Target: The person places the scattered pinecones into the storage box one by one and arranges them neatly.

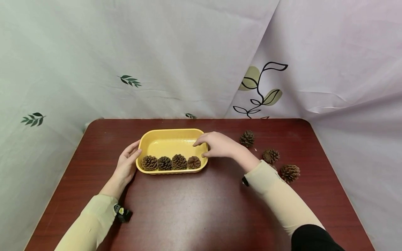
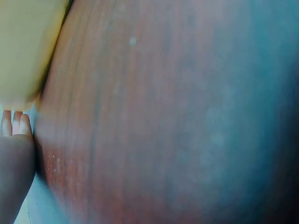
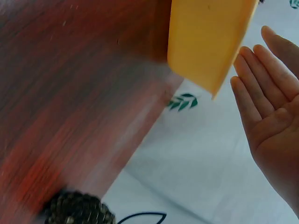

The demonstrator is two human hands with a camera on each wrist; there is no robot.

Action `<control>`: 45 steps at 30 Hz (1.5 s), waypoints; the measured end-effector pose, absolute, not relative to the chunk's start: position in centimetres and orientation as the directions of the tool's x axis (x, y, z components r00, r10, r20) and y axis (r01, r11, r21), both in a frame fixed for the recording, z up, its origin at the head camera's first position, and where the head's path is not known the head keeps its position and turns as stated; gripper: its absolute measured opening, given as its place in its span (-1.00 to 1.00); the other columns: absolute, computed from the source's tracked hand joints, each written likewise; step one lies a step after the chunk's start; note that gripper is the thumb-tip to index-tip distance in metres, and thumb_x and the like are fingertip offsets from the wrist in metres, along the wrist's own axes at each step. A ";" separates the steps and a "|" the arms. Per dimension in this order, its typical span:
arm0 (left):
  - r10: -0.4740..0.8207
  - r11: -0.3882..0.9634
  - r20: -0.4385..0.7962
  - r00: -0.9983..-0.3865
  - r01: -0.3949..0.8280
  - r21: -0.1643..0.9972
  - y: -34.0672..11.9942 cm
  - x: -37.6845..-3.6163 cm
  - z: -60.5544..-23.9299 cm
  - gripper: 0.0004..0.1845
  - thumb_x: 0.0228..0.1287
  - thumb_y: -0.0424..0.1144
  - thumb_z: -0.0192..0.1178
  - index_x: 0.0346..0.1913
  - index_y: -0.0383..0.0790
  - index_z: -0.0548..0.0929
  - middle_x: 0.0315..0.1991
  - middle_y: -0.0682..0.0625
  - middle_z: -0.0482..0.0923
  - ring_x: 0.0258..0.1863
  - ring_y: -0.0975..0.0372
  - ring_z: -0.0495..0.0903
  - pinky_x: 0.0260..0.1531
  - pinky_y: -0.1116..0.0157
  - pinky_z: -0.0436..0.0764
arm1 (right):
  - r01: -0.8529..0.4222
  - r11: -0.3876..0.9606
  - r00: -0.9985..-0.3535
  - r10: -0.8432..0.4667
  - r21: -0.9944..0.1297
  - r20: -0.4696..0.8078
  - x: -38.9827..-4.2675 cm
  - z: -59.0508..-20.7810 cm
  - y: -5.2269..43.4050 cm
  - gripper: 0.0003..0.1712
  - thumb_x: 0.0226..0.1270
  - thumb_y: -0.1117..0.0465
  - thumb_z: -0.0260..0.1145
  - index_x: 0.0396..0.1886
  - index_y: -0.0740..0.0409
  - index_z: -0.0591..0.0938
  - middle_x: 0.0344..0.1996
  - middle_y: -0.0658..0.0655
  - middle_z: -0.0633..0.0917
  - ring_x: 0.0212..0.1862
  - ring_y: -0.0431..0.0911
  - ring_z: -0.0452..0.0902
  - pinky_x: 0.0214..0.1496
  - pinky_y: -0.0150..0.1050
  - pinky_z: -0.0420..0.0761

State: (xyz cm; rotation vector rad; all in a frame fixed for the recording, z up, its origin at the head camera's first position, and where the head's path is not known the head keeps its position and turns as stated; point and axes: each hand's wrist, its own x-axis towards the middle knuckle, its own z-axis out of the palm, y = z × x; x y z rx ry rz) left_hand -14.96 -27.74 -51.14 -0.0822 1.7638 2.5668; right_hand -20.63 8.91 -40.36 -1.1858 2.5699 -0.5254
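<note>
Soft even light; head view sharp, wrist views blurred.

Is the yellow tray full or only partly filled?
Partly filled. The yellow tray holds four pine cones in one row along its near side; the far half is bare.

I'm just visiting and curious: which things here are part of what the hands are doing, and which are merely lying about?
In use:
- yellow tray, left hand touching its end, right hand over its rim
- four pine cones in the tray
- three loose pine cones on the table

Lying about:
- red-brown table
- leaf-print cloth backdrop
</note>
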 end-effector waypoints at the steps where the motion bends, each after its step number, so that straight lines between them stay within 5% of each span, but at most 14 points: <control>1: -0.009 -0.357 -0.059 -0.998 -0.052 0.933 -27.7 -15.0 -51.1 -0.61 0.62 -0.47 0.06 0.17 0.08 0.71 0.06 0.23 0.77 0.04 0.44 0.72 0.05 0.53 0.68 | -0.676 0.601 -0.636 -0.768 -0.427 -0.073 -20.7 -40.3 9.3 -0.51 0.29 0.22 0.56 0.22 0.11 0.75 0.20 0.08 0.78 0.35 0.01 0.64 0.46 -0.05 0.58; 16: -0.005 -0.348 -0.061 -0.998 -0.056 0.936 -27.9 -14.9 -51.3 -0.60 0.63 -0.46 0.06 0.15 0.14 0.71 0.06 0.26 0.77 0.04 0.46 0.72 0.06 0.54 0.68 | -0.607 0.645 -0.735 -0.678 -0.465 0.020 -21.7 -39.9 14.3 -0.53 0.26 0.29 0.57 0.18 0.20 0.76 0.16 0.18 0.78 0.31 0.10 0.66 0.45 0.04 0.58; 34: 0.009 -0.361 -0.055 -0.998 -0.054 0.931 -27.9 -14.8 -51.3 -0.61 0.63 -0.46 0.05 0.17 0.11 0.69 0.09 0.27 0.76 0.08 0.46 0.72 0.09 0.53 0.67 | -0.351 0.734 -0.900 -0.436 -0.582 -0.007 -22.4 -40.5 22.0 -0.50 0.35 0.29 0.53 0.27 0.20 0.71 0.26 0.25 0.73 0.36 0.18 0.59 0.40 0.18 0.58; 45: 0.008 -0.355 -0.050 -0.999 -0.049 0.934 -27.9 -14.8 -51.3 -0.59 0.63 -0.47 0.04 0.15 0.13 0.71 0.07 0.27 0.77 0.05 0.46 0.73 0.06 0.53 0.69 | -0.242 0.725 -0.935 -0.352 -0.645 -0.045 -22.8 -41.8 25.3 -0.47 0.38 0.31 0.50 0.33 0.28 0.65 0.25 0.33 0.72 0.34 0.23 0.60 0.43 0.23 0.53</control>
